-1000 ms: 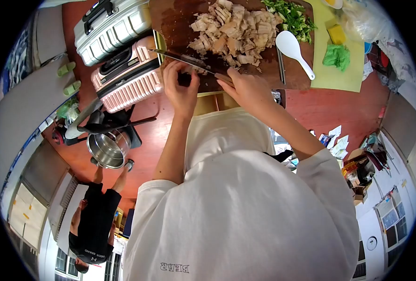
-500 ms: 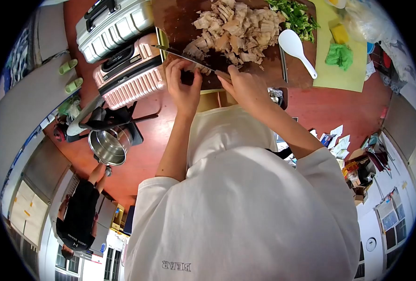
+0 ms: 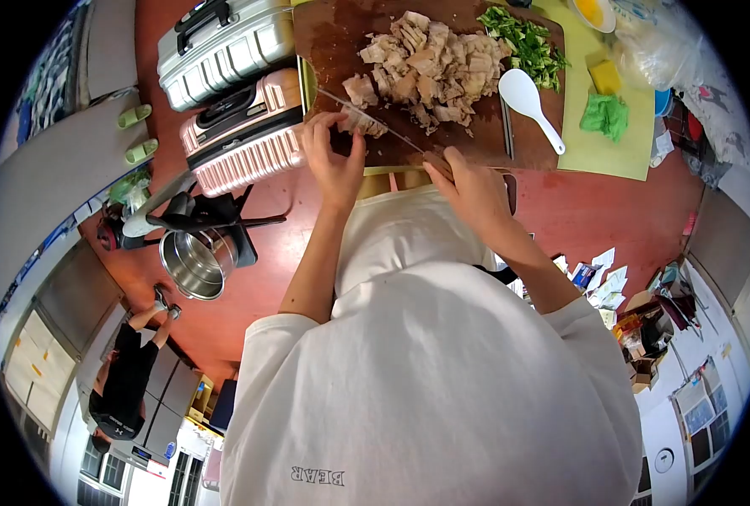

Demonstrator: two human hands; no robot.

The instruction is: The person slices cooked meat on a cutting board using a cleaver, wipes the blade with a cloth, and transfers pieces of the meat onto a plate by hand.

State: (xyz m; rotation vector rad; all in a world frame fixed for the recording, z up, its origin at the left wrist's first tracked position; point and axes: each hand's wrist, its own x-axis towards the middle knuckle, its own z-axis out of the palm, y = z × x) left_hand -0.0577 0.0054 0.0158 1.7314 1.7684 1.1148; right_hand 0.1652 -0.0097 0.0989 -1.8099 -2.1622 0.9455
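Observation:
My right hand is wrapped round the handle of a knife, whose long blade points up and left across the near edge of the wooden cutting board. My left hand is curled, its fingertips at a small piece of meat beside the blade. Farther back on the board lies a large pile of chopped meat. To its right are chopped greens, a white spoon and a pair of dark chopsticks.
A yellow sponge and a green cloth lie on the yellow tabletop. Two suitcases stand left of the board. A steel pot is at the lower left. A person in black is farther off.
The knife blade and my right hand have shifted right and slightly nearer my body. A few meat pieces now lie apart behind the blade. The person in black has moved farther away, to the left.

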